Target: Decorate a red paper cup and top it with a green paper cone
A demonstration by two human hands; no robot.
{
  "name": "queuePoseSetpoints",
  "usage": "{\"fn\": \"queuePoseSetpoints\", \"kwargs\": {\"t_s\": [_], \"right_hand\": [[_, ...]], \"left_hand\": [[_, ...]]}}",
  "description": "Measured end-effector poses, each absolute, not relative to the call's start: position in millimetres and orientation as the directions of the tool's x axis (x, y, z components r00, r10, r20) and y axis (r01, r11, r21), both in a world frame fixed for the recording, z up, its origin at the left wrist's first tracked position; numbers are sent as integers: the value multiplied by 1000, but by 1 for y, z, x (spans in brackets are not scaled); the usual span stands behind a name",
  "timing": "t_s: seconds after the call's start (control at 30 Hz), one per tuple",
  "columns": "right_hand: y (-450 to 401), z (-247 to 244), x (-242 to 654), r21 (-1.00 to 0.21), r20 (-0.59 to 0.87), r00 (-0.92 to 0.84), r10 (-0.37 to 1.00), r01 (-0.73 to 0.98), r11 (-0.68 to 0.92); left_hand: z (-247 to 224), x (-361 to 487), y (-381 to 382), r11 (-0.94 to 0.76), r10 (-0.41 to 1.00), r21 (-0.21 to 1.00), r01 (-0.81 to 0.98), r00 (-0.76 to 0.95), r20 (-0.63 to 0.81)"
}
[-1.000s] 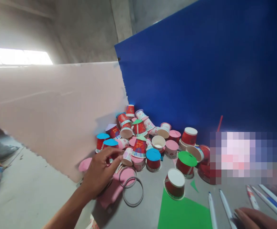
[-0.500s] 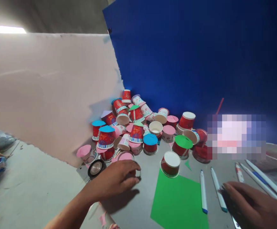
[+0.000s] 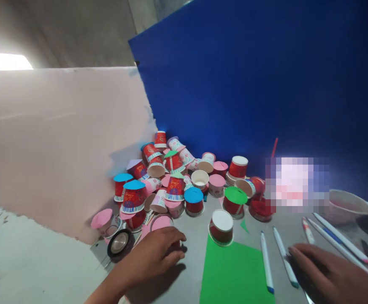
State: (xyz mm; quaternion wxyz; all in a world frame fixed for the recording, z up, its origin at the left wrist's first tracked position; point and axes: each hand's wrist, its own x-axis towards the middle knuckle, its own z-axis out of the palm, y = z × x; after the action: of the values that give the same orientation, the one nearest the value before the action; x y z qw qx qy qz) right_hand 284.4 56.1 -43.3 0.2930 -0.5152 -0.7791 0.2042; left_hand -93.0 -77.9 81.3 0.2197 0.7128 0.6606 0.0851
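My left hand [image 3: 158, 255] hovers at the front of the pile of paper cups, its fingers loosely bent with thumb and forefinger apart. Nothing shows between them. Just behind it is a round rim with a pink disc [image 3: 161, 221]. A white-topped red cup [image 3: 221, 227] stands to its right, at the edge of a green sheet [image 3: 234, 274]. My right hand [image 3: 339, 272] is low on the right, fingers drawn together beside a white marker with a teal end [image 3: 285, 257]. Whatever those fingers grip is hidden. A pale strip [image 3: 309, 299] shows below that hand.
Red and white cups with pink, blue and green paper tops [image 3: 174, 185] are heaped against a blue board [image 3: 250, 84]. A black round object with a metal centre [image 3: 120, 242] lies left. More markers [image 3: 339, 240] and a bowl [image 3: 350, 207] are at right.
The view has shifted, so the cups sit lower and farther left. A pale ring edge that showed by my left fingertips is out of sight. My right hand has moved little.
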Motion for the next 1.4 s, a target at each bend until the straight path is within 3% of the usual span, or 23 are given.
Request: {"fn": "queuePoseSetpoints", "kwargs": {"t_s": [0.13,0.3,0.57,0.67,0.8,0.93,1.0,1.13,1.4], "right_hand": [[51,-21,275,-586,323,-322,890,670,455],[57,-16,274,-572,347,-313,884,676,464],[52,-19,282,-580,321,-347,881,663,473],[52,-20,284,-520,372,-354,858,686,508],[51,-21,284,-459,420,-374,827,698,549],[44,-22,273,-317,509,-542,668,604,731],[38,-20,264,-258,505,-635,584,535,804],[29,-14,251,-235,416,-749,515,459,857],[41,-16,262,-191,301,-680,668,644,741]], "left_hand": [[58,-94,-78,-162,972,412,897,218,-92],[41,-116,-67,-298,946,262,918,247,210],[90,-114,-87,-47,999,124,991,46,7],[89,-102,-91,-95,995,201,975,98,-5],[63,-71,-93,-331,944,355,875,316,101],[38,-40,-87,-509,854,359,782,512,96],[35,-34,-77,-474,879,382,793,454,147],[45,-31,-47,-316,918,433,844,157,364],[52,-21,-2,-300,934,380,875,189,304]]}}
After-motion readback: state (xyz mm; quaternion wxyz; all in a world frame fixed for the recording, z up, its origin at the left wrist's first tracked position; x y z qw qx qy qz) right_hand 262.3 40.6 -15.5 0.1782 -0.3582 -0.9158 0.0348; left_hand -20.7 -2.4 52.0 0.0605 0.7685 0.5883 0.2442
